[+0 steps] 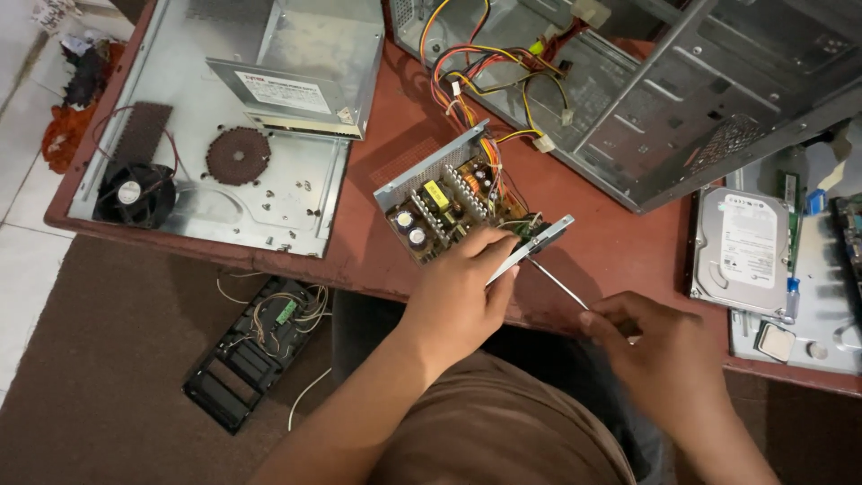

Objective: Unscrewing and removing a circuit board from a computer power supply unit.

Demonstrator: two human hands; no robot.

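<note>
Now | left hand [458, 292] fingers grip power supply [467, 205] | right hand [660, 350] grips screwdriver [558, 285], shaft pointing up-left

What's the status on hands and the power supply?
Left hand grips open power supply. Right hand holds screwdriver, tip at its casing. Wire bundle attached.

Computer repair workshop: opened cases [682, 99], hard drive [743, 251], loose fan [135, 193].

A reddish-brown wooden table [620, 247] fills the upper part of the view, its edge running diagonally. Below it lies a dark brown carpet [108, 359]. Pale floor tiles [18, 180] show at the far left. Light is soft and even.
</note>
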